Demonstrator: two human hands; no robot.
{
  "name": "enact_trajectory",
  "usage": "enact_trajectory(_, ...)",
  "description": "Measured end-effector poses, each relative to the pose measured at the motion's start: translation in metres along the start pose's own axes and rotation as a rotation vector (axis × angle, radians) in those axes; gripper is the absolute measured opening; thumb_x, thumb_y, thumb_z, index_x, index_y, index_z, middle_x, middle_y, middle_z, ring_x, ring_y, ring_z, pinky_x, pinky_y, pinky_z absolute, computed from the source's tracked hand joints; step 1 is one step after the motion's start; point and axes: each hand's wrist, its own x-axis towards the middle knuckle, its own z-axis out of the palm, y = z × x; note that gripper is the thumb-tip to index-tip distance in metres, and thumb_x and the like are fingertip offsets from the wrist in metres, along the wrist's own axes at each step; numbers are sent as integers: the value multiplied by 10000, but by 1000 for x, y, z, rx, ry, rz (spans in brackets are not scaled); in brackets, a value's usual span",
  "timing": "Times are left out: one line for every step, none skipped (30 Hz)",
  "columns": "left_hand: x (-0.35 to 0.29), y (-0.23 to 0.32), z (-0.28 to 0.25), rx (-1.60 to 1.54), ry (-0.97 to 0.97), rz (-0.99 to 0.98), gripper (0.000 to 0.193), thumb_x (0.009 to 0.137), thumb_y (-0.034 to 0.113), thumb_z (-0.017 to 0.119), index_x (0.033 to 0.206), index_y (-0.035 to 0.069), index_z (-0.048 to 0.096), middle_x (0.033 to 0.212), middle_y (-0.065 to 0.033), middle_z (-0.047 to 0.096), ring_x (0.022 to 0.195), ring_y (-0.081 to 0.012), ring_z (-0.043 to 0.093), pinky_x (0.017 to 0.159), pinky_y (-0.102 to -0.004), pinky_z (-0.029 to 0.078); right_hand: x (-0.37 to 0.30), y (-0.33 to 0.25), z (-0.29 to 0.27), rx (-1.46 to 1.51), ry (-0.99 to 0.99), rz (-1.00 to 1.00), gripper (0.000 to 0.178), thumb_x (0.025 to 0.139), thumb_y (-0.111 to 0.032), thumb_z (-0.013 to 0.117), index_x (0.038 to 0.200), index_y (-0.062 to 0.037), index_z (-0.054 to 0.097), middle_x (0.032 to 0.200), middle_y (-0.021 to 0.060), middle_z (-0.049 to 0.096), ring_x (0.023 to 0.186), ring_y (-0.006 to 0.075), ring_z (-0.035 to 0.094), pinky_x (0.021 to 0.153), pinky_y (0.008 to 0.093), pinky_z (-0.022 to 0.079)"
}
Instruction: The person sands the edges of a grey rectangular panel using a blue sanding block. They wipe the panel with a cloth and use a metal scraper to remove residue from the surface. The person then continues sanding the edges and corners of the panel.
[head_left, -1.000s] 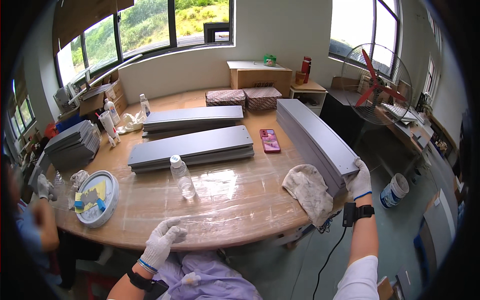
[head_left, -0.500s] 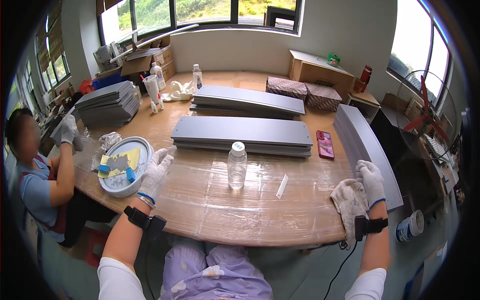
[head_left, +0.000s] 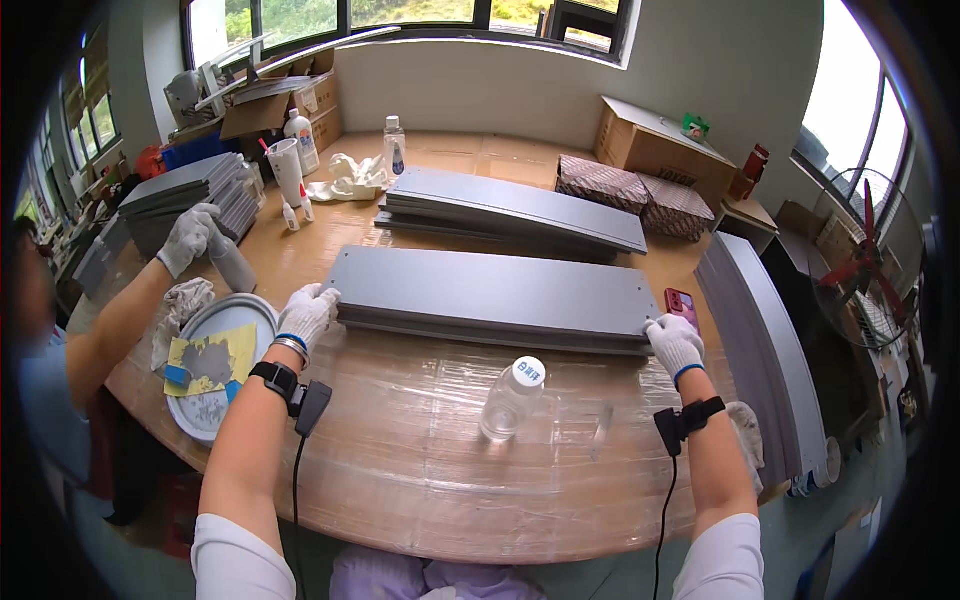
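A long grey panel point(head_left: 490, 292) lies on top of a stack in the middle of the table, small holes near its ends. My left hand point(head_left: 308, 314), in a white glove, grips its left end with curled fingers. At the right end, my gloved right hand point(head_left: 677, 343) closes on the panel's corner. Nearer to me stands a clear bottle point(head_left: 510, 402) with a white cap. Left of my left hand, a round white lid or tub point(head_left: 200, 415) bears a yellow sheet point(head_left: 240, 345) smeared with grey, and blue pieces.
More grey panels point(head_left: 520, 208) are stacked behind, at far left and along the right edge. A red phone point(head_left: 682, 306) lies beyond my right hand. A co-worker's gloved hand point(head_left: 190, 240) is at the left. A cloth point(head_left: 745, 440) hangs at the near right edge.
My left hand has moved from beside the round lid to the panel's left end. My right hand has left the right-hand stack for its right end. The co-worker's hand reached farther in.
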Motion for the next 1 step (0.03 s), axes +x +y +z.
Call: enact_trajectory(20, -14, -9, 19, 63, -30, 631, 887, 423, 691, 1373, 42, 564, 1282, -192, 649, 1196, -227, 629, 1030, -325, 456, 10, 6, 14, 72, -50, -42, 478, 891, -495, 619, 1143, -107, 734, 1114, 214, 706, 1082, 316, 675, 972, 430, 501)
